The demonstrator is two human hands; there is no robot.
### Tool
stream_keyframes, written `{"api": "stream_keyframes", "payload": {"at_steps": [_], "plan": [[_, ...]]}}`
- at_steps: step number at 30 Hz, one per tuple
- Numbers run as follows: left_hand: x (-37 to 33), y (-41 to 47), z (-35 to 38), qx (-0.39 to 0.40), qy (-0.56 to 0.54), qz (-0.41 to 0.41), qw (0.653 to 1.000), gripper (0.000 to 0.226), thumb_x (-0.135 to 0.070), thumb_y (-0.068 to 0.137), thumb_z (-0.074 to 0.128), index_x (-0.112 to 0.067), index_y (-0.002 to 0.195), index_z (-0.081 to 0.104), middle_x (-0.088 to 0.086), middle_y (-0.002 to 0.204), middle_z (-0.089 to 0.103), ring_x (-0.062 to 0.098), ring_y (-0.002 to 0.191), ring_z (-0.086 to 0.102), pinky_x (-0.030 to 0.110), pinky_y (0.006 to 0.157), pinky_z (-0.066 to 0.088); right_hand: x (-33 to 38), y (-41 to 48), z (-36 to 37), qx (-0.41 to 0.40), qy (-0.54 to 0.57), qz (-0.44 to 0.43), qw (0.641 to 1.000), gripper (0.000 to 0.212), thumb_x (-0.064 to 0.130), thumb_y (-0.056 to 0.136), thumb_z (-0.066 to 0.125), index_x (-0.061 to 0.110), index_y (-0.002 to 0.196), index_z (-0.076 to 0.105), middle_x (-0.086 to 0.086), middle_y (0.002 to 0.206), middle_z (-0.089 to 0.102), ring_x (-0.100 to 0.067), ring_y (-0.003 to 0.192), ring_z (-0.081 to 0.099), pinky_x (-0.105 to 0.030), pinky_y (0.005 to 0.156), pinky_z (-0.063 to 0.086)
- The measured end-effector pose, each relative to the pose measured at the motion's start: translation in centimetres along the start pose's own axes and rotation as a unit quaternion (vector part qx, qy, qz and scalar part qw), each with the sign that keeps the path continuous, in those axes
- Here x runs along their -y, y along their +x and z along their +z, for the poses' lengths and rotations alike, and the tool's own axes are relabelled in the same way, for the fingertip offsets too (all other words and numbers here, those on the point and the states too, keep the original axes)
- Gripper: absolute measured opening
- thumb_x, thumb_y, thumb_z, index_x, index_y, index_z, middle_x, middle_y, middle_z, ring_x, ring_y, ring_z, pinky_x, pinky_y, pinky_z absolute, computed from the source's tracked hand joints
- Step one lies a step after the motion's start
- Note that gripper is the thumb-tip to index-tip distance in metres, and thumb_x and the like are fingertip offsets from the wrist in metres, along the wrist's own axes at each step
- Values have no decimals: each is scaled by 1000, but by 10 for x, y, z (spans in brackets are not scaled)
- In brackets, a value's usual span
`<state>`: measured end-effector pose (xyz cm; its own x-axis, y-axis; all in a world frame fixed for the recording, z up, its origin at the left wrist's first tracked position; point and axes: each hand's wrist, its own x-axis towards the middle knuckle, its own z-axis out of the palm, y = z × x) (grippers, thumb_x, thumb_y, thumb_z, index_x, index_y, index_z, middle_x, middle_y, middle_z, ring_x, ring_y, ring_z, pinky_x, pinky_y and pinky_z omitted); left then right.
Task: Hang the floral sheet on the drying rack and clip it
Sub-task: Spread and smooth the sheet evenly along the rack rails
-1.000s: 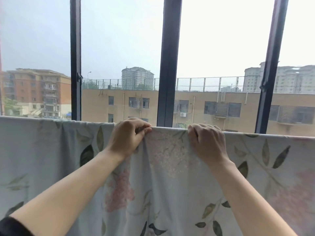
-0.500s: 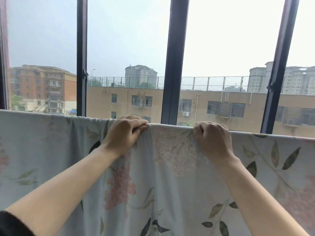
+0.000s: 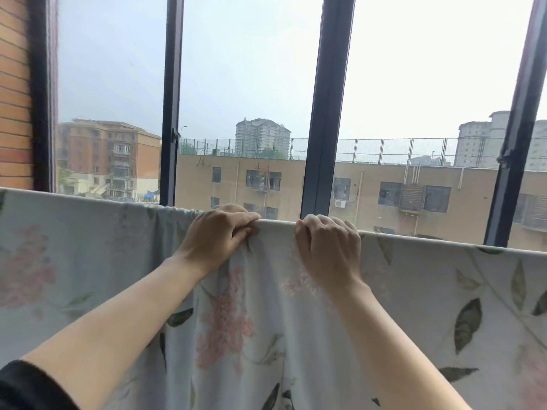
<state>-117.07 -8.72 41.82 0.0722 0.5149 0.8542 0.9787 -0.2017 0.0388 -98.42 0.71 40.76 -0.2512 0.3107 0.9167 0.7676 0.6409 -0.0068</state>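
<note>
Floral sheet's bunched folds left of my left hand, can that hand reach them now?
Probably yes. The left hand grips the floral sheet at its top edge, right beside the bunched folds, with nothing between; it need only let go and slide left.

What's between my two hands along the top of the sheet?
Head view: just a short bare stretch of floral sheet between left hand and right hand, no clip.

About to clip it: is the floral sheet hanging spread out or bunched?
Spread: the floral sheet hangs across the whole view, gathered only where the left hand and right hand grip its top.
</note>
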Motion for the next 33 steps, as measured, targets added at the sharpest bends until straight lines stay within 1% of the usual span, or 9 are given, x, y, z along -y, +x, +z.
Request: {"api": "stream_keyframes", "payload": {"at_steps": [7, 12, 14, 16, 18, 20, 23, 28, 33], "plan": [[24, -7, -13, 15, 7, -12, 1000, 23, -26, 88, 63, -16, 109, 70, 0, 105, 71, 21, 99, 64, 36, 89, 50, -4, -3, -2, -25, -2, -3, 1000, 38, 36, 92, 36, 20, 64, 56, 5, 62, 61, -22, 60, 57, -30, 66, 39], [20, -6, -11, 16, 2, -10, 1000, 25, -24, 89, 62, -14, 111, 69, 1, 107, 70, 20, 100, 63, 34, 92, 47, -4, -2, -8, -2, -15, 17, 1000, 36, 33, 91, 40, 19, 62, 56, 4, 62, 61, -22, 61, 57, -28, 65, 28], [19, -6, -10, 16, -7, -17, 1000, 27, -25, 92, 59, -13, 113, 68, 1, 110, 70, 20, 103, 63, 33, 94, 46, 3, 3, -12, 15, 14, 30, 999, 37, 34, 91, 36, 17, 68, 59, 1, 69, 63, -23, 69, 58, -29, 68, 29], [19, -5, -8, 19, -13, -20, 1000, 27, -22, 94, 55, -13, 117, 66, 2, 114, 68, 20, 107, 61, 33, 96, 44, 21, 11, -14, 32, 47, 7, 998, 39, 34, 91, 31, 16, 79, 63, 0, 80, 65, -23, 77, 58, -30, 72, 34], [19, -3, -8, 22, -16, -22, 999, 28, -20, 95, 52, -14, 120, 64, 3, 118, 67, 20, 111, 59, 33, 98, 43, 39, 19, -10, 60, 60, -15, 996, 39, 32, 94, 30, 15, 85, 64, -2, 86, 67, -25, 80, 59, -31, 71, 36], [23, -4, -9, 22, -18, -27, 999, 29, -19, 96, 51, -13, 121, 63, 4, 117, 67, 21, 111, 59, 34, 97, 44, 51, 19, -1, 74, 46, -15, 996, 38, 31, 97, 35, 15, 79, 64, -3, 83, 69, -27, 77, 61, -32, 68, 35], [36, -8, -15, 17, -10, -29, 999, 27, -15, 95, 51, -11, 118, 65, 5, 112, 68, 21, 107, 61, 31, 95, 45, 57, 11, 12, 36, 29, 0, 999, 36, 32, 95, 40, 19, 72, 64, 1, 75, 69, -23, 72, 62, -32, 73, 40], [58, -16, -25, 13, 12, -19, 1000, 24, -13, 93, 55, -11, 113, 68, 4, 109, 69, 20, 103, 62, 22, 92, 39, 61, 9, 19, -7, 22, -5, 1000, 35, 31, 93, 43, 21, 64, 59, 4, 64, 64, -20, 60, 59, -29, 66, 40], [72, -24, -30, 0, 21, -15, 1000, 25, -10, 91, 57, -10, 113, 68, 4, 108, 69, 21, 103, 62, 25, 93, 39, 59, 9, 22, -22, 13, -7, 1000, 39, 34, 93, 35, 21, 66, 60, 5, 64, 64, -21, 61, 60, -29, 65, 40]]}}
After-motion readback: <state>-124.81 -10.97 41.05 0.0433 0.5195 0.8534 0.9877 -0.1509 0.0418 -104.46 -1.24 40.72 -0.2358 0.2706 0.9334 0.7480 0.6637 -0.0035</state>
